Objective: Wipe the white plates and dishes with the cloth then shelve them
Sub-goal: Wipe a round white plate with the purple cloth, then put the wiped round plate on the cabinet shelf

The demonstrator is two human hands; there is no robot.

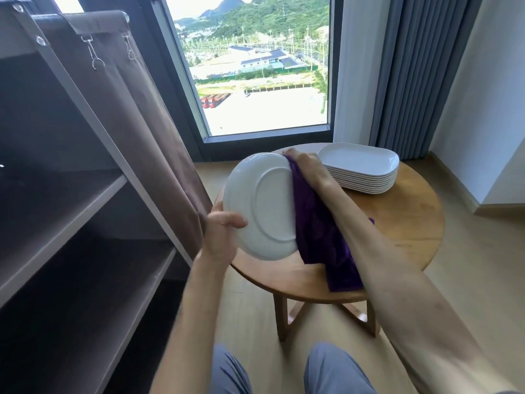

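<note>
White and glossy, the round plate is held tilted on edge above the near left part of the round wooden desk, its underside with the raised foot ring turned toward the camera; the left hand grips its lower left rim, thumb curled over the back of the plate and the remaining fingers hidden behind the rim. The right hand reaches over the plate's right edge at the top, pressing the purple cloth against that edge; its fingertips lie out of sight behind the plate, so whether they are spread or pressed together cannot be told; the cloth hangs down from under the hand and forearm, covering the plate's right rim and trailing toward the front edge of the desk. At the far side of the desk stands a stack of white oblong dishes, neatly piled, just beside the right hand but apart from the held plate. To the left stands a brown fabric-covered shelf unit with its front flap pulled aside and clipped at the top; the shelves seen are dark. Behind the desk a tall window shows hills and buildings; grey curtains hang to its right; the person's knees in blue-grey trousers show at the bottom.
</note>
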